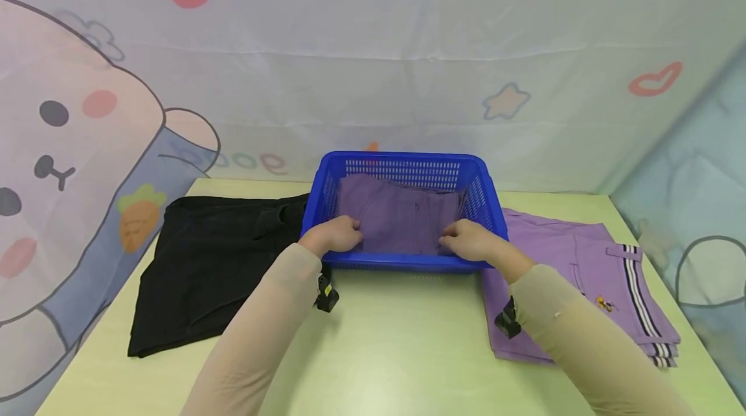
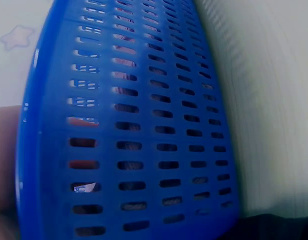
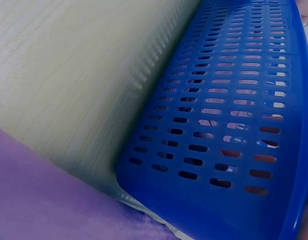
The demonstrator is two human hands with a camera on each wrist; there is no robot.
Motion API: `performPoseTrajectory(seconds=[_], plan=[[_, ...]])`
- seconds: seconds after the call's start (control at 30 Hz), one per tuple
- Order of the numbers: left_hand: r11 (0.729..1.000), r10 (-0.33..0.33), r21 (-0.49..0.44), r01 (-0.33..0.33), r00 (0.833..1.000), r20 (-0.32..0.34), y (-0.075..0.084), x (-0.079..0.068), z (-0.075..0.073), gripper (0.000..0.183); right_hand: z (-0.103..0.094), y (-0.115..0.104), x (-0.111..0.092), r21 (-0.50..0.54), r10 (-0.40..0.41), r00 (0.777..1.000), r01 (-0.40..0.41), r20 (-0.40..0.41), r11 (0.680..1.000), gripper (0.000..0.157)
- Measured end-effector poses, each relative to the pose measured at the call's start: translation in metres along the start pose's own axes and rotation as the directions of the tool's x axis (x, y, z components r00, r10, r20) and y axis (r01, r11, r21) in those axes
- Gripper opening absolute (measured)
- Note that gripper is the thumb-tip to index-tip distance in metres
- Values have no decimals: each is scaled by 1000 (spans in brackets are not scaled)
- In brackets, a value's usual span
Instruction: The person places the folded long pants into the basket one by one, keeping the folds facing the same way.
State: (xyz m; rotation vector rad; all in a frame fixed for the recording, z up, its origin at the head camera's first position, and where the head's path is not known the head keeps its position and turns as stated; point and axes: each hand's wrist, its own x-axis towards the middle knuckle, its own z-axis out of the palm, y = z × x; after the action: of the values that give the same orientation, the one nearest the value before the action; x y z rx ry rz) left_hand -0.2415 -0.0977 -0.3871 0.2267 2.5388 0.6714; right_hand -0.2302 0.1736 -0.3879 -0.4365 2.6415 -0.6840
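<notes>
At the centre of the frame, a folded dark-purple cloth garment (image 1: 396,218) lies inside a rectangular blue perforated plastic basket (image 1: 402,262). The left hand (image 1: 337,234) and right hand (image 1: 473,241) appear to pinch its opposite near corners, a narrow grip that probably keeps the folds level. Its long axis runs left-right, along the basket's; which end is the waistband I cannot tell.

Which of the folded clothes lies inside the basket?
The dusky purple garment, between the left hand and right hand; the black clothing and the stripe-trimmed lilac clothing lie outside the blue basket.
</notes>
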Motion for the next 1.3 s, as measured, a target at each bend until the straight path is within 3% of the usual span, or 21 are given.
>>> performPoseTrajectory(seconds=[0.37,0.53,0.67,0.87,1.13,1.3], plan=[[999,-9,32,8,999,37,-3,8,1,51,1,4,8,-18,35,997,-34,75,999,40],[999,-13,41,12,999,37,-3,9,0,47,1,6,10,-49,29,989,-22,147,999,43],[1000,-10,21,10,1000,25,-3,9,0,42,0,6,11,-68,11,987,-1,159,998,44],[1000,-6,-14,6,999,-39,-2,8,1,21,-2,5,10,-71,10,990,0,138,998,43],[999,-26,-45,20,990,-137,2,0,2,37,-4,2,6,-51,41,993,-35,110,998,38],[996,-46,-78,33,985,-163,5,-4,2,41,-3,1,3,-39,39,996,-36,85,999,43]])
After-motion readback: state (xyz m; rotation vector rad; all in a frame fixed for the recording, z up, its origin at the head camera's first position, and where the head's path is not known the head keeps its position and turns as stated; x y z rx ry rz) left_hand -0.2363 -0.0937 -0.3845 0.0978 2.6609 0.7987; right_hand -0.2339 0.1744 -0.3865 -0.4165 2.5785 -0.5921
